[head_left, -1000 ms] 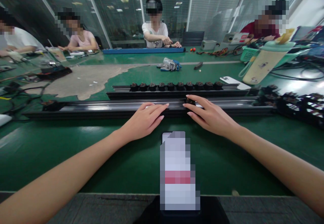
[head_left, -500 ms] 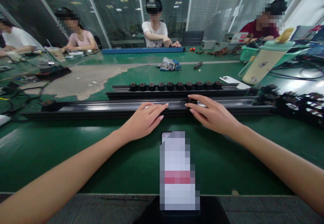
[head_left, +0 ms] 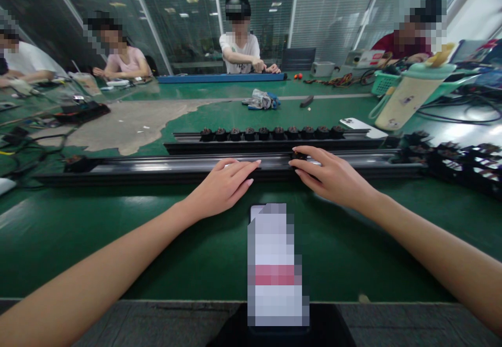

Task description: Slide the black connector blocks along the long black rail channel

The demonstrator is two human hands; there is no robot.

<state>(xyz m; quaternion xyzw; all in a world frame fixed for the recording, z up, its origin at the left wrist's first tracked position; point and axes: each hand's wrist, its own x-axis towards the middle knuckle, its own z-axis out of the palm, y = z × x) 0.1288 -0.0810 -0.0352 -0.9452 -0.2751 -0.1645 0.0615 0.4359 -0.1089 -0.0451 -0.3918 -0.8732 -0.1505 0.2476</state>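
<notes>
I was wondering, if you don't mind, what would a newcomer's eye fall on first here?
Probably the person's left hand, over the long dark rail across the middle, and the right hand, its fingers about a small black part at that rail. Just beyond, a row of black parts lines a second rail. Farther right, a pale yellow bottle stands out.

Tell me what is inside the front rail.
The front rail holds a black part at its left end and a dark piece gripped by the right hand. The left hand hides what's beneath; the right end is unclear.
</notes>
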